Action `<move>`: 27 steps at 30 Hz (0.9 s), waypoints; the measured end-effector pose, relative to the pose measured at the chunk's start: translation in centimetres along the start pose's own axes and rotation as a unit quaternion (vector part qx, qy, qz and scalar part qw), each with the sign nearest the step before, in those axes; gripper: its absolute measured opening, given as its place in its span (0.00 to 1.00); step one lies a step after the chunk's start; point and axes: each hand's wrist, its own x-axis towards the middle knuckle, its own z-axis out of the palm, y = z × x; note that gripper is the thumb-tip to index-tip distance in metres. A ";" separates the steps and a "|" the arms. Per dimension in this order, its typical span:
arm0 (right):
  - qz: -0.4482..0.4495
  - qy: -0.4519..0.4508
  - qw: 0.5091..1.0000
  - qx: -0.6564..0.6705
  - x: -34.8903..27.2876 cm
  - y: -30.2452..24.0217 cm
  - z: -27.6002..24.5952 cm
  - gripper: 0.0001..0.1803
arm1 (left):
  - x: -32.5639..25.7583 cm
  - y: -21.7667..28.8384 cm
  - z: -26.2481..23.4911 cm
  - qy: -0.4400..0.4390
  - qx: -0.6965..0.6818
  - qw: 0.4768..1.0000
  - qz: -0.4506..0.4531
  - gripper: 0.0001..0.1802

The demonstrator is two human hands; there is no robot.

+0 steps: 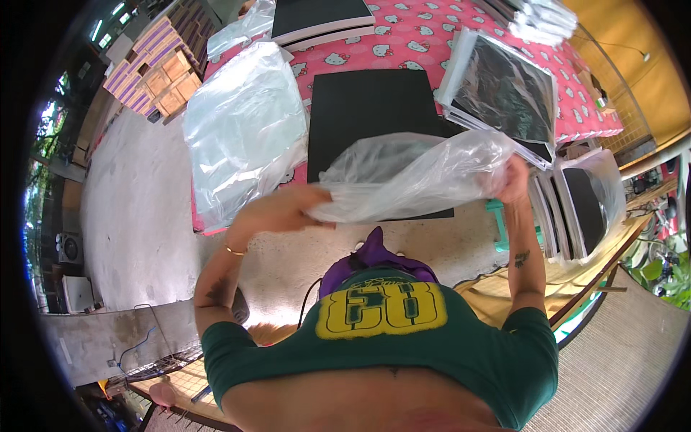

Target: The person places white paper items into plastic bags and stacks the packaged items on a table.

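Note:
Both my hands hold a clear plastic bag (410, 173), stretched between them above the table's near edge. My left hand (284, 209) grips its left end and my right hand (515, 180) grips its right end. Under the bag lies a flat black board (371, 108) on the pink patterned tablecloth (403, 50).
A pile of clear bags (241, 129) lies to the left of the board. Bagged black boards are stacked at right (504, 86) and lean beside the table (586, 201). Another black board (320, 18) sits at the far side. Cardboard boxes (162, 68) stand at far left on the concrete floor.

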 end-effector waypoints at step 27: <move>0.079 0.296 0.883 -0.355 -7.3 14.6 0.1 0.26 | -4.0 -15.6 15.6 0.350 -0.340 0.839 -0.240 0.20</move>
